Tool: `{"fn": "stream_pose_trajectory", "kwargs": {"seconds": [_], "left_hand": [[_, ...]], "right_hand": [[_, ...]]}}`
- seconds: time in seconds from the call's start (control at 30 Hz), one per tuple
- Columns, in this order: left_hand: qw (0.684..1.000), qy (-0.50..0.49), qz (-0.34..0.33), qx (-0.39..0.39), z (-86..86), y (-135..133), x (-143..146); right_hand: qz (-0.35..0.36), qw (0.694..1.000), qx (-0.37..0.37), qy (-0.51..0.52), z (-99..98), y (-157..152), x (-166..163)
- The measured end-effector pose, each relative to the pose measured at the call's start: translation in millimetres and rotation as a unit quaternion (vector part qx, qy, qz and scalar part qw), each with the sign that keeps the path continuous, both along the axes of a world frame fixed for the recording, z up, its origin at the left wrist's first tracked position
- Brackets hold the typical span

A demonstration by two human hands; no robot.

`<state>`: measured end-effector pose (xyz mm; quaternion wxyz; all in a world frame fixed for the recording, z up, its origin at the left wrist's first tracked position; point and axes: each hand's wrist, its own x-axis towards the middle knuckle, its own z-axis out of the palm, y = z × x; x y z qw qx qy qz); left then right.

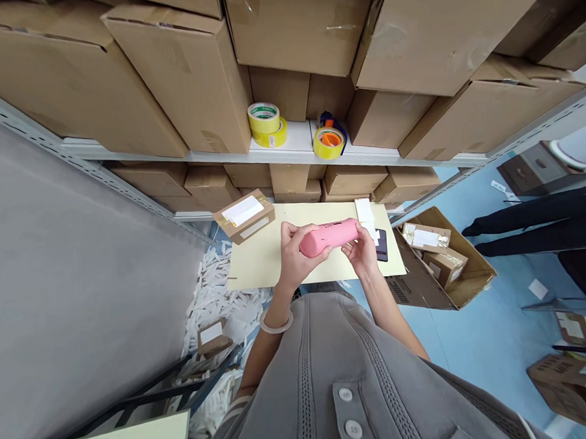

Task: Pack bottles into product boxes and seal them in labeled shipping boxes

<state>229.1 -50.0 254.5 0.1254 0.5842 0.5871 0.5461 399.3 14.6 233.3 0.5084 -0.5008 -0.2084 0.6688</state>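
Observation:
Between my two hands a pink cylinder-shaped item (330, 237) with rounded ends and small dark markings is held sideways above a pale yellow tabletop (256, 266). My left hand (297, 253) is closed around its left end, thumb on top. At the right end, the fingers of my right hand (362, 247) grip it. Behind the left hand, a taped cardboard box (247, 216) with a white label sits at the table's back left corner. White labels (365, 215) and a dark phone-like device (381, 245) lie just beyond the right hand, the device partly covered.
A shelf (294, 153) with cardboard boxes carries yellow tape rolls (267, 125) and a tape dispenser (329, 139). Right of the table stands an open carton (475, 276) with parcels inside. Paper strips (213, 288) cover the floor at left. Another person's dark-clothed legs (545, 221) show at right.

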Motion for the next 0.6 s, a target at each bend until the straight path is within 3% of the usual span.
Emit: {"fn": "stream_pose_trajectory", "kwargs": {"seconds": [0.13,0.27,0.43,0.6], "left_hand": [[0.998,-0.028,-0.029,-0.041,-4.4,3,-7],[0.992,-0.058,-0.072,-0.083,-26.0,8,-23],[0.995,-0.028,0.034,-0.093,-67.2,10,-42],[0.974,0.069,0.072,-0.202,-103.0,8,-41]], "right_hand": [[-0.003,1.0,0.013,-0.021,-2.6,0,3],[-0.039,0.996,0.043,-0.067,-4.4,2,10],[-0.092,0.97,0.118,-0.19,-5.3,1,16],[-0.086,0.941,0.183,-0.273,-8.9,-3,14]]}}
